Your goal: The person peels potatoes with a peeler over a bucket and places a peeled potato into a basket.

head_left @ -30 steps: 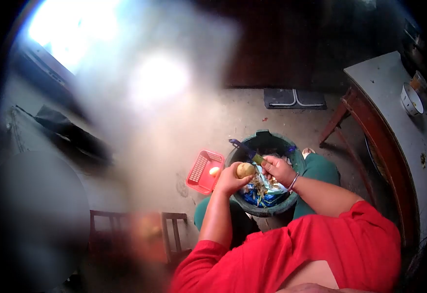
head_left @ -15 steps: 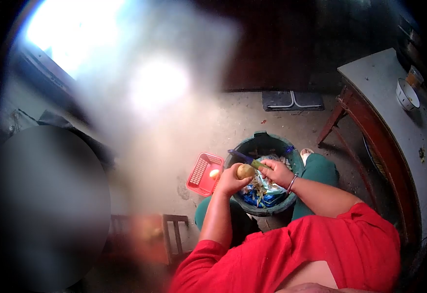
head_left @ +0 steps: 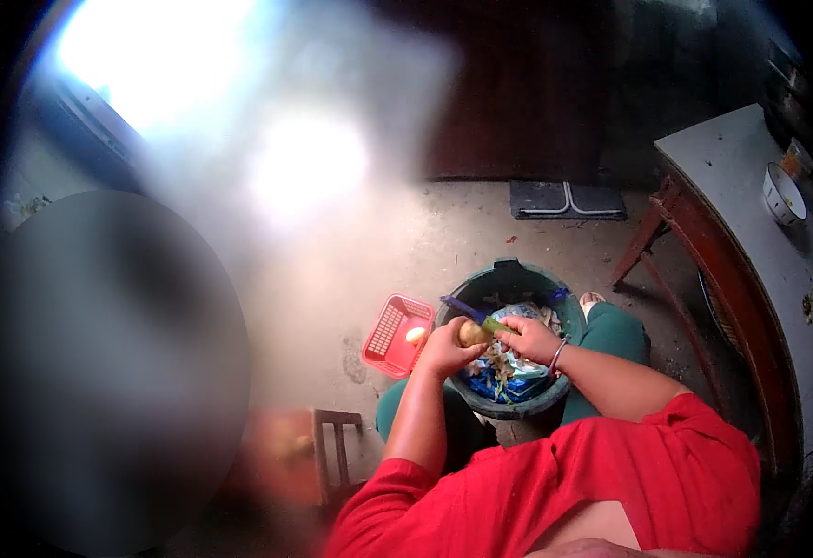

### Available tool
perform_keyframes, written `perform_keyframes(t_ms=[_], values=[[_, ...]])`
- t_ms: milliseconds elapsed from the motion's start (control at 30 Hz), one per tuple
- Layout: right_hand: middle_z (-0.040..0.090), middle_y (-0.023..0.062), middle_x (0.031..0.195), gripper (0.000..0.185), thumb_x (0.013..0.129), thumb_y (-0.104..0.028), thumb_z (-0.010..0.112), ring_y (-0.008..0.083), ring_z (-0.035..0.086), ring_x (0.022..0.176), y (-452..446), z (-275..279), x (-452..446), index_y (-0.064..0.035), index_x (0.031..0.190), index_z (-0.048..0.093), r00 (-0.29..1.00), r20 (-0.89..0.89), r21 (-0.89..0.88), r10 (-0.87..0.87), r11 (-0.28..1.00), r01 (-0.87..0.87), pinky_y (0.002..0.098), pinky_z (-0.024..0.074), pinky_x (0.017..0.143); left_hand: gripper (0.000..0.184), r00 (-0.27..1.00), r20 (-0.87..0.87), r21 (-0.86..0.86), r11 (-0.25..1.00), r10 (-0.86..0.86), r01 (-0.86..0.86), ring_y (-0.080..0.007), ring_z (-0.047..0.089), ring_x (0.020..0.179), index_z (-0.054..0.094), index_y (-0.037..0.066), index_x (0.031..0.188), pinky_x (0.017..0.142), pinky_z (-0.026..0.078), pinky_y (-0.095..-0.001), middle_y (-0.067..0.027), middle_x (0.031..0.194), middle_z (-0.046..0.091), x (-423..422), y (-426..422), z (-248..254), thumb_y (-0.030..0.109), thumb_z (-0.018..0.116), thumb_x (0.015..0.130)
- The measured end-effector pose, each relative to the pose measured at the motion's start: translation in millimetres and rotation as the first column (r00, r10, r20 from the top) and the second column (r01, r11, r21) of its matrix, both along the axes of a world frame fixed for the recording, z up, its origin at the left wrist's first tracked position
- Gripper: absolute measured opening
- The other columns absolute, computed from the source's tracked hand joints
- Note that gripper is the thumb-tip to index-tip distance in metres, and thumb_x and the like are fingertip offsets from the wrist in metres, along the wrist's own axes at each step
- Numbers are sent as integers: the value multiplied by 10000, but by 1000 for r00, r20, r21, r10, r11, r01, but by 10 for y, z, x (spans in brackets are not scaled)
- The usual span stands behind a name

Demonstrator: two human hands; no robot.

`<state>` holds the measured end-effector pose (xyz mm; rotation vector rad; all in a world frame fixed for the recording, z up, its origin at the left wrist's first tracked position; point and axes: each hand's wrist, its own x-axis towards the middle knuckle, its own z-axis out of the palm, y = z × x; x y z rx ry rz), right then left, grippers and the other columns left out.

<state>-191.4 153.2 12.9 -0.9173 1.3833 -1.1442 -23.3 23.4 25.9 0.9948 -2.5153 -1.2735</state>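
A rounded, yellowish-brown potato sits in the left hand, above the green bucket, near its left rim. A slim tool, purple with a green handle, slants from the right hand toward the upper left, passing just beyond the potato; whether they touch is unclear.

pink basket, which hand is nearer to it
Left. The left hand, holding a potato, is close by the basket's bin-side edge; the right hand, gripping a green-handled tool, is farther away, over the bin.
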Motion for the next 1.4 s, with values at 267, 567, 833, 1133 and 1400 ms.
perform_keyframes(t_ms=[267, 567, 833, 1133, 1400], values=[[614, 18, 831, 297, 874, -191, 618, 69, 550, 626, -15, -119, 5, -30, 1116, 557, 971, -238, -87, 26, 995, -48, 230, 462, 581, 543, 1000, 13, 24, 1000, -14, 14, -165, 625, 829, 567, -5, 1096, 740, 506, -296, -112, 906, 644, 15, -29, -36, 262, 793, 681], [616, 48, 771, 255, 859, -243, 621, 114, 564, 704, -53, -384, -8, -29, 988, 569, 957, -264, -199, -120, 978, 68, 311, 470, 652, 572, 988, -149, 95, 995, 47, -32, -210, 649, 904, 560, 35, 1149, 799, 518, -332, -147, 971, 661, 33, -157, -475, 209, 759, 642], [606, 77, 810, 340, 837, -175, 647, 127, 603, 648, -80, -355, -19, 31, 1058, 492, 987, 18, -37, -158, 987, 159, 283, 482, 578, 586, 944, -324, 181, 983, 66, -7, -179, 564, 1008, 480, 22, 1173, 872, 476, -303, -104, 1066, 573, -60, 37, -92, -15, 703, 633], [603, 82, 870, 300, 824, -104, 609, 132, 607, 701, -118, -342, 21, 12, 1070, 485, 983, 170, -75, -72, 994, 85, 275, 487, 643, 642, 963, -266, 125, 992, 46, -13, -188, 561, 1000, 450, 25, 1184, 867, 479, -296, -120, 1076, 557, -122, 64, -96, -19, 752, 619], [611, 81, 813, 248, 810, -124, 613, 134, 599, 676, -137, -446, -15, 10, 990, 507, 991, 13, -77, -135, 988, 135, 284, 479, 612, 676, 956, -288, 276, 961, 51, 32, -181, 574, 1000, 449, 43, 1228, 868, 496, -298, -95, 1104, 559, -110, 107, -101, -62, 756, 635]])
